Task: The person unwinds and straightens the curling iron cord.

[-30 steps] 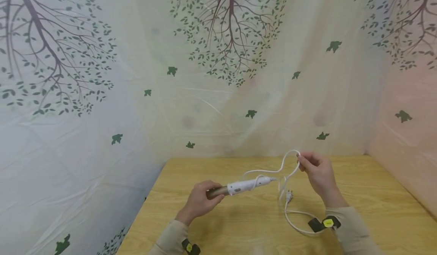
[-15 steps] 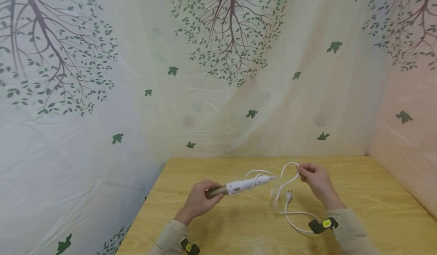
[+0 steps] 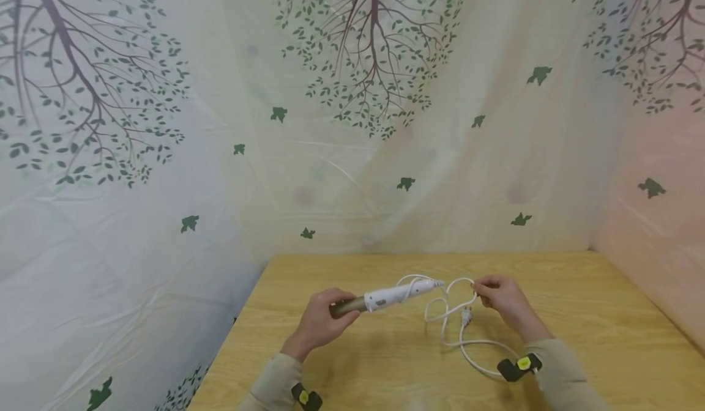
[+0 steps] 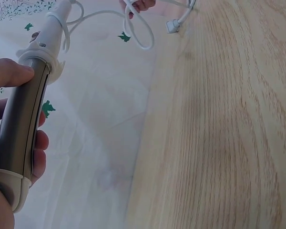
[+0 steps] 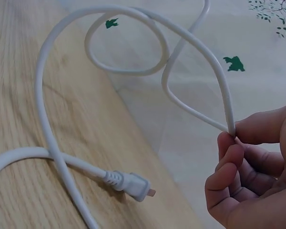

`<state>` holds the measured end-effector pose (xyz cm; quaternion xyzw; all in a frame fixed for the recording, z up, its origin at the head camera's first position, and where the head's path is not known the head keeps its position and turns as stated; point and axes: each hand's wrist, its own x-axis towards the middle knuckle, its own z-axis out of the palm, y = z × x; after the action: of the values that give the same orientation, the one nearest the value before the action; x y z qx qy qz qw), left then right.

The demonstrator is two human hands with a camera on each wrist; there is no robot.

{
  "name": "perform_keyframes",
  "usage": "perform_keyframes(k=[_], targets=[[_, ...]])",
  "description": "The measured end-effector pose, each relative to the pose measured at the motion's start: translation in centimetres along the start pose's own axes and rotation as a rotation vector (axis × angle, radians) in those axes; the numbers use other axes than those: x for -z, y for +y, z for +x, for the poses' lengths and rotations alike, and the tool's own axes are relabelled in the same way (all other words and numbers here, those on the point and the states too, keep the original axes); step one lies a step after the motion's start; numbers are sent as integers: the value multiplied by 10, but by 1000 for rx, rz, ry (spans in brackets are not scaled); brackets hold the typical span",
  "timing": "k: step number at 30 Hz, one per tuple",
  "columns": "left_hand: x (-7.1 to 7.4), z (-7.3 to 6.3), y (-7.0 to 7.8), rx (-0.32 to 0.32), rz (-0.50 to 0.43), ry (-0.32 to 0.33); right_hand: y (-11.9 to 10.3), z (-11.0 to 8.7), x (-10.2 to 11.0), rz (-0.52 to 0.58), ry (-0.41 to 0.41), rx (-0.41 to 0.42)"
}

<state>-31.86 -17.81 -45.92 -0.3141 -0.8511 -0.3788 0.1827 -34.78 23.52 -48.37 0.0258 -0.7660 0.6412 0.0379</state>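
Observation:
My left hand [image 3: 325, 318] grips the brown barrel end of a hair-styling iron [image 3: 393, 296], held up at a slight slant with its white handle toward the right. In the left wrist view the thumb lies along the dark barrel [image 4: 23, 114] and fingers wrap its far side. A turn of white cord [image 4: 66, 33] loops around the white handle. My right hand [image 3: 503, 301] pinches a bend of the white power cord [image 5: 226, 98] between thumb and forefinger. Loops of cord hang between both hands. The two-pin plug [image 5: 133, 185] is at the table, below the pinched bend.
A wood-grain table [image 3: 385, 368] spreads under both hands. Behind it and at both sides hang pale curtains [image 3: 352, 209] printed with trees and green leaves. A length of cord [image 3: 481, 371] curves over the tabletop near the right wrist.
My right hand has come down and slightly left with the pinched cord. The cord has slackened into more loops near the handle's end. My left hand and the iron have barely moved.

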Motion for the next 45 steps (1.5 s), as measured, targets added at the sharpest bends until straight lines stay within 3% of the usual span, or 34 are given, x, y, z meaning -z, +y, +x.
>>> perform_keyframes(k=[11, 16, 28, 45], targets=[[3, 1, 1, -42, -18, 26, 5, -7, -6, -75, -30, -47], [5, 2, 3, -54, -24, 48, 1, -12, -9, -161, -53, -31], [6, 4, 2, -37, -37, 80, 0, -24, -20, -396, -219, 114], [6, 3, -1, -7, -27, 95, -4, -34, -31, -496, -369, 228]])
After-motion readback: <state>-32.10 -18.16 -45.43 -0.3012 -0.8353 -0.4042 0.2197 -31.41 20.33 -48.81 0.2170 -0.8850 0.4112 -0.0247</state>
